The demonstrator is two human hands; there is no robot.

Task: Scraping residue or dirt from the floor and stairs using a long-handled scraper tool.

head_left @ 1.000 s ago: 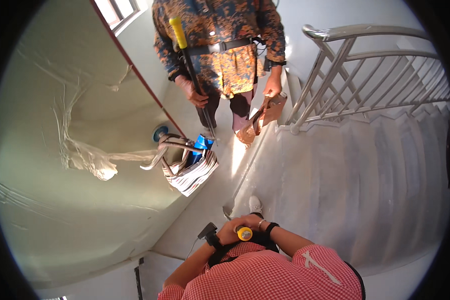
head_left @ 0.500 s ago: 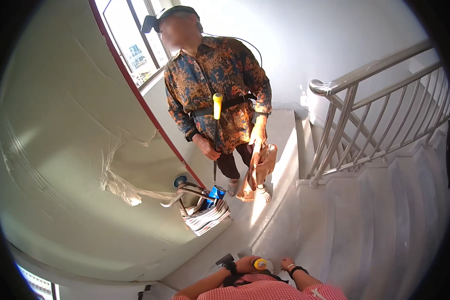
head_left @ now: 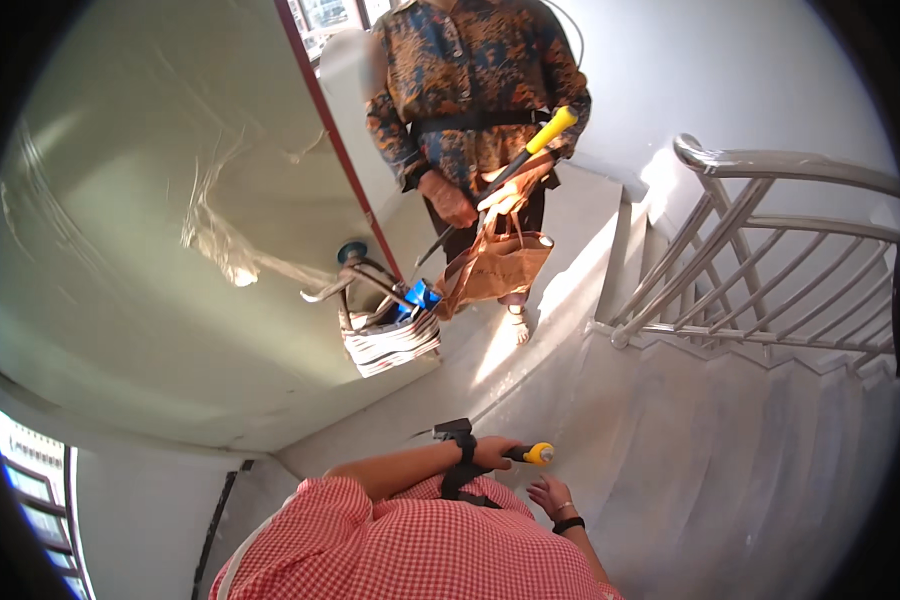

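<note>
My left hand (head_left: 492, 452) is wrapped round the grip of a tool with a yellow-and-black handle (head_left: 536, 454); the yellow end points right, and its working end cannot be made out. My right hand (head_left: 548, 493) is just below and to the right of that handle, fingers apart, holding nothing. Across from me, another person in a patterned shirt (head_left: 460, 80) grips a long black tool with a yellow handle end (head_left: 560, 120), slanting down to the left. A brown bag (head_left: 505, 268) hangs from the person's other hand.
A striped bag (head_left: 395, 345) with a blue item (head_left: 420, 297) in it stands by the pale wall panel (head_left: 150, 250), where torn plastic film (head_left: 220, 260) hangs. Stairs (head_left: 710, 430) descend at the right beside a metal railing (head_left: 760, 170). A window shows at lower left.
My view has tipped down, showing more of my arms. My right hand's fingers have spread. The other person's yellow-ended tool has tilted right, and the brown bag is raised.
</note>
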